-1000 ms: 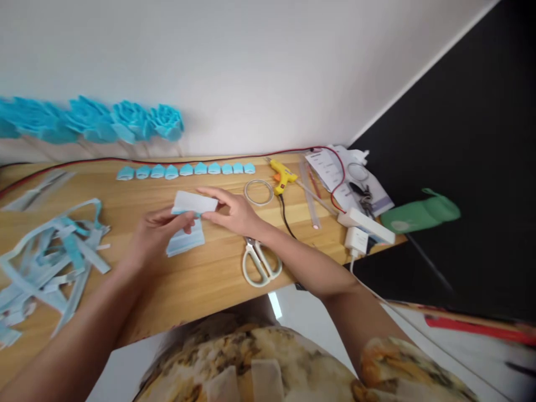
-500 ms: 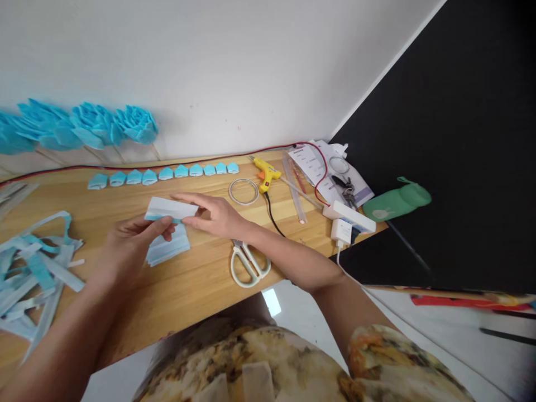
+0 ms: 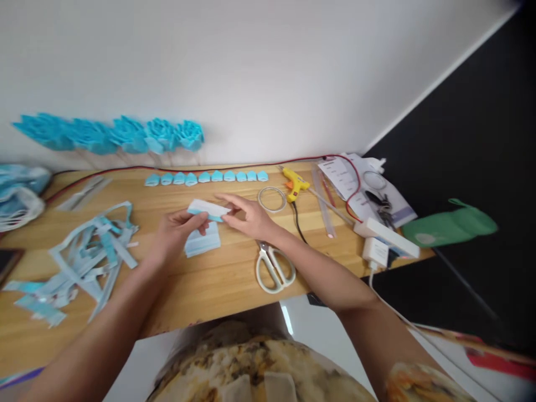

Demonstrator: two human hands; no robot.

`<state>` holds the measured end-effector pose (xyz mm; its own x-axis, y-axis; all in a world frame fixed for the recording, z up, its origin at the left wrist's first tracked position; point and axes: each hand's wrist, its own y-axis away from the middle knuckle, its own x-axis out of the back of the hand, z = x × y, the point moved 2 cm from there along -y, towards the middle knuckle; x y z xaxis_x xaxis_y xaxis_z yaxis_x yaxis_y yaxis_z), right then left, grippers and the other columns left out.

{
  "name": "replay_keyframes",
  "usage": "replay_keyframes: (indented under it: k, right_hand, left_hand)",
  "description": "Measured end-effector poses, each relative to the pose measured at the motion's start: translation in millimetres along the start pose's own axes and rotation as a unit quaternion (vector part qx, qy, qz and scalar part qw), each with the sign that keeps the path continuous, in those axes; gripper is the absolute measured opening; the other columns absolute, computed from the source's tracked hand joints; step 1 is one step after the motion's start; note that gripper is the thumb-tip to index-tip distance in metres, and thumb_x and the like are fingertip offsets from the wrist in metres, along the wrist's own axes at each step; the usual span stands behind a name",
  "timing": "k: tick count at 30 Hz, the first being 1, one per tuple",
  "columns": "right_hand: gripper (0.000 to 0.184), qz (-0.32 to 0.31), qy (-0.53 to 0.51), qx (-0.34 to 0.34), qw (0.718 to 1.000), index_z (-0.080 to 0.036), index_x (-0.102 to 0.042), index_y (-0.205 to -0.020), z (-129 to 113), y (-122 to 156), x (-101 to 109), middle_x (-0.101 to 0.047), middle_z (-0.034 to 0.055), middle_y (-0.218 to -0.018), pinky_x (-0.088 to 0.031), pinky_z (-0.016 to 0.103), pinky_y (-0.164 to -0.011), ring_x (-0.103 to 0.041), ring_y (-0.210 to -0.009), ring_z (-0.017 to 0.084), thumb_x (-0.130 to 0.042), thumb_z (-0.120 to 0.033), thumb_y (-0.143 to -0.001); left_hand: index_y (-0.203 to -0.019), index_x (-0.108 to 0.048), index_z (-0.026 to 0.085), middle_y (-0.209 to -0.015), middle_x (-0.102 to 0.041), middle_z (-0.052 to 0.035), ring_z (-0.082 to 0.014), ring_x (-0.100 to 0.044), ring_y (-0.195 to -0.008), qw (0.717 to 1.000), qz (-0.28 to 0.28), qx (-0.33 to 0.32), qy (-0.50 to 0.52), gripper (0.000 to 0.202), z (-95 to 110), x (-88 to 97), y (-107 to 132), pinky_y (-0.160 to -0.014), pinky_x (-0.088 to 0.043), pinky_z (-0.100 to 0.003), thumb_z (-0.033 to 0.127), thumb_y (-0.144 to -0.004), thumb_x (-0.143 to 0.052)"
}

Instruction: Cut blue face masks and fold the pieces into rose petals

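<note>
Both hands hold a folded white-and-blue piece of face mask fabric above the table. My left hand pinches its left end and lower edge between thumb and fingers. At the right end, my right hand grips it with the thumb below and the index finger stretched over the top. Beneath lies a stack of pale blue fabric pieces, partly covered by my left hand and the held piece. White-handled scissors rest under my right forearm, their blades mostly hidden.
Folded blue petals form a row behind my hands. Blue fabric flowers on sticks lean at the wall. Cut strips are heaped left. Rightward are a tape ring, yellow glue gun, power strip and green bottle.
The view has turned left, so everything sits further right and more flowers and strips show. Both hands keep hold of the fabric piece, with a little more blue showing along its lower edge.
</note>
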<state>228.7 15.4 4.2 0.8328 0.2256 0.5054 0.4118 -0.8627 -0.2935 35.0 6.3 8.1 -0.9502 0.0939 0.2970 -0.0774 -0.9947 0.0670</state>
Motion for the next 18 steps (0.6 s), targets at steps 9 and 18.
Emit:
replay_keyframes:
  k: [9, 18]
  right_hand:
    - [0.047, 0.006, -0.07, -0.006, 0.997, -0.025, -0.053, -0.132, 3.6, -0.6, 2.0, -0.063, -0.0008, -0.086, -0.048, 0.027, -0.076, -0.059, -0.076, 0.013, -0.061, -0.034, -0.086]
    - [0.045, 0.049, -0.038, -0.004, 0.998, -0.025, -0.058, -0.127, 5.8, -0.6, -0.7, -0.063, -0.0008, -0.083, -0.05, 0.026, -0.073, -0.06, -0.073, 0.012, -0.064, -0.026, -0.082]
  left_hand:
    - [-0.052, -0.063, 0.017, -0.055, -0.063, -0.0019, -0.0135, -0.055, -0.058, 0.997, -0.025, 0.018, 0.068, 0.034, -1.2, -4.5, -1.7, -0.059, -0.041, -0.025, 0.045, -0.069, -0.067]
    - [-0.05, -0.062, 0.018, -0.056, -0.063, -0.0019, -0.0149, -0.056, -0.061, 0.997, -0.042, 0.008, 0.066, 0.037, -3.9, -5.8, -4.8, -0.06, -0.041, -0.025, 0.048, -0.07, -0.066]
